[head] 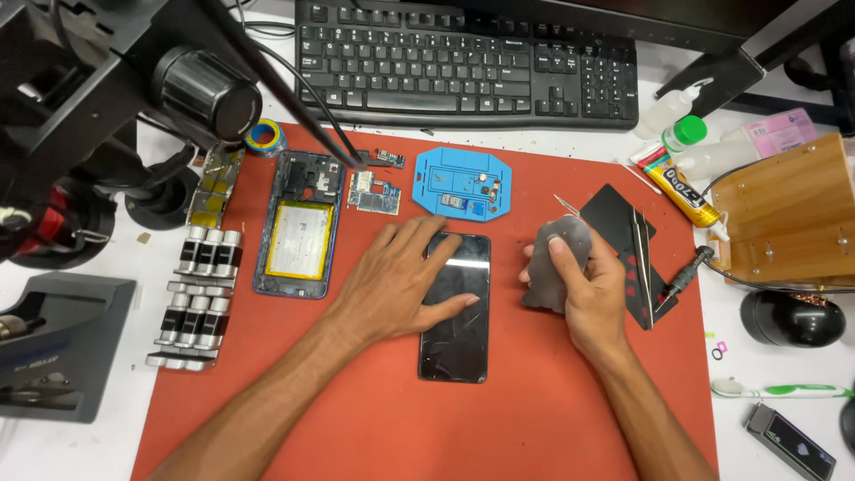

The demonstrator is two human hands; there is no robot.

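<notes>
On red mat (374, 428), left hand (392, 285) steadies phone (456, 307).

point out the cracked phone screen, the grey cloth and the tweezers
cracked phone screen (456, 338), head view, on the lower glass below the left hand
grey cloth (559, 258), head view, on its middle, under the right hand's fingers
tweezers (643, 258), head view, midway along the arms, on the black card

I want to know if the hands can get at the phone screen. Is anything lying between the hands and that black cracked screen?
Nothing visible does. The left hand already rests flat on the black cracked screen. The right hand is just beside it, holding a grey flat piece, with only bare red mat between that hand and the screen.
</notes>
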